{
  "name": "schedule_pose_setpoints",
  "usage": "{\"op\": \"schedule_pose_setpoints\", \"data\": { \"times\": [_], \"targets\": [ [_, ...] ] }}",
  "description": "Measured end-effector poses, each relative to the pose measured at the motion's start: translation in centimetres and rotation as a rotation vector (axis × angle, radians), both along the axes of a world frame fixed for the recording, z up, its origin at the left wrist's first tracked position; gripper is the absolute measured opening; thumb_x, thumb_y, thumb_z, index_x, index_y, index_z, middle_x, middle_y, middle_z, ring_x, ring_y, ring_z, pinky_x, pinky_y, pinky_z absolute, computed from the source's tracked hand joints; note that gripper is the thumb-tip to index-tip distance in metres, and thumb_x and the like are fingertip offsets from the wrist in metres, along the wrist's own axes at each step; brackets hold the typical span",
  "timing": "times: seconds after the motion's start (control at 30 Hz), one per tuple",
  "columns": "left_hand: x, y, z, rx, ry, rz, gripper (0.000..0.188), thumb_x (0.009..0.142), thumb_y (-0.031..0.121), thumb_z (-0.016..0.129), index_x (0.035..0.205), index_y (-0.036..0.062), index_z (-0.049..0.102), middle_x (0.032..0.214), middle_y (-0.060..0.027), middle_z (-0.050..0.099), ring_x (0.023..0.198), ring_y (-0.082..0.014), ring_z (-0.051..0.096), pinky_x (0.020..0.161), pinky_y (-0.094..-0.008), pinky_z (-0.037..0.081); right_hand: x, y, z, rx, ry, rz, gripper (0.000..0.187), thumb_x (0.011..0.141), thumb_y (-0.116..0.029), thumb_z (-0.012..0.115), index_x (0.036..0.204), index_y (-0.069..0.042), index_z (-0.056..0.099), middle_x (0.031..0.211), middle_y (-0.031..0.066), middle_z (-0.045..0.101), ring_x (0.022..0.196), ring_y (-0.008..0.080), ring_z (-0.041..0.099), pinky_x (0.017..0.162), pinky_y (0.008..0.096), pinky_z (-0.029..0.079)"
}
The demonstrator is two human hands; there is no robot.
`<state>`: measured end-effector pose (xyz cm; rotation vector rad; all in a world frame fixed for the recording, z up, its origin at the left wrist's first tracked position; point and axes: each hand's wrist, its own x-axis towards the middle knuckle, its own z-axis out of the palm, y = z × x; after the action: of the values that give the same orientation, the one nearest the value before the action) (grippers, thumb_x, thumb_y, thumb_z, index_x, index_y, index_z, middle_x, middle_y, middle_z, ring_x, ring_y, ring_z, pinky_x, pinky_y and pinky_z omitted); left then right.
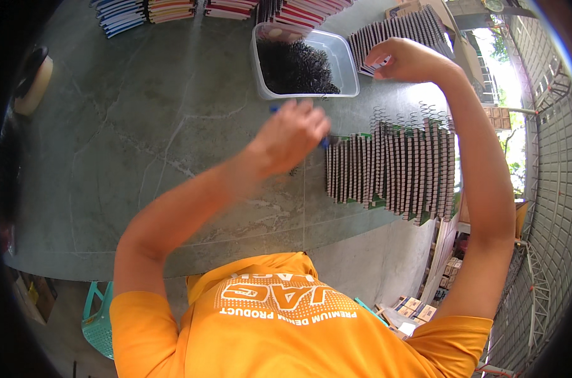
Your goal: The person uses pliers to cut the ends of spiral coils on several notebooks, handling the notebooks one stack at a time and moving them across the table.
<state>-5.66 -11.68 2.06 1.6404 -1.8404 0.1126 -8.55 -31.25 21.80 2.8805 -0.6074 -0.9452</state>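
Observation:
A tool with blue handles (325,142) is in my left hand (291,136), whose fingers are wrapped round it above the table, just below the plastic tub. The tool's working end is hidden. My right hand (407,61) reaches to the near left end of a row of spiral notebooks (399,33), with fingers curled on the end notebook. To the right of my left hand lies a second row of spiral-bound notebooks (393,170) with green covers; wire coils (415,116) stick out from its far edge. The clear plastic tub (346,66) holds a heap of black bits (295,66).
Stacks of booklets with blue (119,17), orange and red (305,11) edges stand along the far side of the grey table (141,126). A brush-like object (34,82) lies at the far left. Below the left edge is a green plastic chair (97,318).

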Motion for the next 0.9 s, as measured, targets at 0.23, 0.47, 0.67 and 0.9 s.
{"op": "schedule_pose_setpoints", "data": {
  "times": [0.23,0.47,0.67,0.9],
  "targets": [
    [1.4,-0.8,3.0,0.053,0.006,0.065,0.016,0.071,0.003,0.06,0.087,0.0063,0.059,0.088,-0.0089,0.056,0.091,-0.0252,0.053,0.069,-0.0362,0.046,-1.0,1.9,1.3,-0.045,0.114,-0.06,0.035,0.082,-0.021,0.069,0.112,-0.004,0.063,0.108,0.0112,0.066,0.097,0.024,0.064,0.087,0.0364,0.05],
    [-5.7,4.5,-5.6,0.062,0.094,-0.154,0.021,0.069,0.006,0.064,0.089,0.0082,0.058,0.088,-0.0062,0.056,0.088,-0.0245,0.055,0.077,-0.0331,0.046,-11.1,6.8,10.9,-0.025,-0.446,-0.038,0.038,0.087,-0.027,0.062,0.117,-0.004,0.061,0.12,0.0123,0.06,0.115,0.0233,0.054,0.1,0.0352,0.038],
    [-1.6,1.2,-0.1,0.119,0.201,-0.042,0.024,0.071,-0.002,0.058,0.094,0.0044,0.059,0.096,-0.0077,0.057,0.089,-0.0277,0.054,0.08,-0.0365,0.046,-29.2,3.1,9.7,-0.289,-1.155,-0.569,0.044,0.095,-0.036,0.05,0.124,-0.003,0.057,0.124,0.0086,0.058,0.117,0.019,0.052,0.1,0.0357,0.038],
    [-0.9,-4.1,4.4,-0.021,0.517,0.247,0.019,0.078,0.009,0.066,0.095,0.004,0.06,0.109,-0.0099,0.058,0.09,-0.0239,0.056,0.078,-0.0347,0.048,-39.5,6.8,-12.5,0.329,-0.994,-0.924,0.057,0.072,-0.012,0.074,0.124,-0.002,0.052,0.122,0.0092,0.058,0.108,0.0189,0.055,0.089,0.0341,0.047]
  ]
}}
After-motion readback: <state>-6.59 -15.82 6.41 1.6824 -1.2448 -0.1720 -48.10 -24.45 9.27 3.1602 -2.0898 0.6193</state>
